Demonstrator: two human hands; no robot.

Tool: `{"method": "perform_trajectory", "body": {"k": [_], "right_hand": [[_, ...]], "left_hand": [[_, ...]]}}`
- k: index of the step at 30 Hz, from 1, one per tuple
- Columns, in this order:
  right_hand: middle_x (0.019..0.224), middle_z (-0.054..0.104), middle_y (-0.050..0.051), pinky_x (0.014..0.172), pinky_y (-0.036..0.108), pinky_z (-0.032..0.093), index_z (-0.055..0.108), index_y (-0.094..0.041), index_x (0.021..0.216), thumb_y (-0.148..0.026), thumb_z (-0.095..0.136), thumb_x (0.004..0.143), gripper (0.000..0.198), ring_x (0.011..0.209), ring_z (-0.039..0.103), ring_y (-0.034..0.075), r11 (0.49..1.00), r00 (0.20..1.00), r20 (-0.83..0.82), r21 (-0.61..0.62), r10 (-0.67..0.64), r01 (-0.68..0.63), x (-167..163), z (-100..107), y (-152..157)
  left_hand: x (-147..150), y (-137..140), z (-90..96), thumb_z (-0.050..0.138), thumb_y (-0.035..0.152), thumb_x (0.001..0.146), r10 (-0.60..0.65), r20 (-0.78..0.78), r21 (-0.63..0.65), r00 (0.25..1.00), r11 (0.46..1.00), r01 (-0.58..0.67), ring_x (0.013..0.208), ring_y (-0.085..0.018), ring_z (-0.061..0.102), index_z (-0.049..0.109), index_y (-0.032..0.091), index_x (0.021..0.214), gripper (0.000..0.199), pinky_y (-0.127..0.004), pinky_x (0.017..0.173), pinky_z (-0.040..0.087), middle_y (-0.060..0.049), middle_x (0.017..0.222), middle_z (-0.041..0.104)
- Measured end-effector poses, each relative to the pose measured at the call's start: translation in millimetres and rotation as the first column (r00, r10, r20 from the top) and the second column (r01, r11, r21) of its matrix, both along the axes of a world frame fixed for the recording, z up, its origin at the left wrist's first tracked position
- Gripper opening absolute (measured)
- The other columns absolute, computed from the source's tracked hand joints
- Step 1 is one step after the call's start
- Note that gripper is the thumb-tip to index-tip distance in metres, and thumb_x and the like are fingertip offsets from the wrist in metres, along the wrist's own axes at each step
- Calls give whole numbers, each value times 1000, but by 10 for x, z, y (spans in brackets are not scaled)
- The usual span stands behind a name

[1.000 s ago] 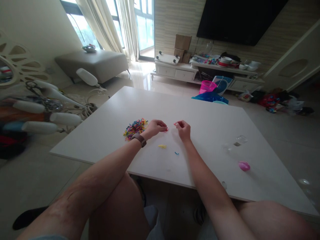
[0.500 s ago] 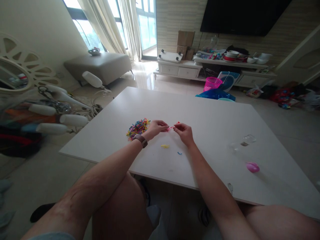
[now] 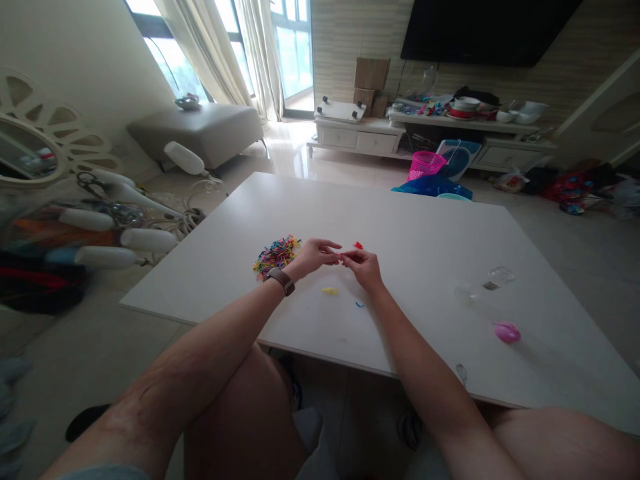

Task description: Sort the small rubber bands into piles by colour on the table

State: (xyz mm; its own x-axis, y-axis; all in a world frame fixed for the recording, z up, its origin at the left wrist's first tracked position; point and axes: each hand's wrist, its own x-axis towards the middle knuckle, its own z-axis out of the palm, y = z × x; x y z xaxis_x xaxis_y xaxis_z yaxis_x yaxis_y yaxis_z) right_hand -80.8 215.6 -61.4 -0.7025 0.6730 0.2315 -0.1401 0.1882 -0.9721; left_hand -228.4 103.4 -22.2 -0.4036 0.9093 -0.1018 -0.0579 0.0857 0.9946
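Observation:
Over the middle of the table, my left hand and my right hand meet fingertip to fingertip. Both pinch a small pinkish-red rubber band, mostly hidden by the fingers. Beside my left wrist lies a heap of small multicoloured rubber bands, partly covered by that hand. Just beyond my right hand rests a small red piece. Nearer to me are a little yellow bunch and a single curved blue band.
On the white table, to the right, are a clear plastic bottle, a pink rounded object and a small clear item near the front edge. A lamp with white shades stands left of the table; a pink basket is behind it.
My right hand has shifted slightly left, bringing the fingertips of both hands together. Less of the pinkish-red band shows between them, and the red piece behind my right hand is more exposed.

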Motion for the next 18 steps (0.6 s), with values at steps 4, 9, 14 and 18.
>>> {"method": "perform_trajectory", "body": {"k": [4,9,14,18], "right_hand": [[75,77,3,74,40,60,79,-23,85,-43,80,76,22,73,72,23,1000,1000,14,11,9,-9,13,7,-1],[83,79,4,76,39,60,79,-23,88,-38,80,77,18,76,73,22,988,1000,13,157,-10,8,22,15,-37],[86,80,5,76,39,60,81,-24,89,-40,75,83,19,76,73,22,950,990,15,283,-143,133,32,-22,63],[87,77,7,76,37,59,80,-20,88,-37,68,86,20,74,70,21,862,929,17,381,-369,335,28,-91,339]], "left_hand": [[-4,24,-14,96,34,60,17,-1,-8,1000,1000,-17,70,-17,73,78,11,81,36,-30,74,62,-10,74,77],[10,18,13,96,34,61,37,-10,-24,999,999,-37,67,-16,72,77,10,77,35,-29,73,61,-9,70,76],[25,1,36,96,34,62,27,6,-15,1000,1000,-27,70,-17,73,76,9,84,38,-33,77,62,-9,75,76],[-53,-41,89,93,27,65,100,-45,-18,994,995,-101,73,-18,75,74,10,91,36,-33,77,62,-8,82,75]]}}
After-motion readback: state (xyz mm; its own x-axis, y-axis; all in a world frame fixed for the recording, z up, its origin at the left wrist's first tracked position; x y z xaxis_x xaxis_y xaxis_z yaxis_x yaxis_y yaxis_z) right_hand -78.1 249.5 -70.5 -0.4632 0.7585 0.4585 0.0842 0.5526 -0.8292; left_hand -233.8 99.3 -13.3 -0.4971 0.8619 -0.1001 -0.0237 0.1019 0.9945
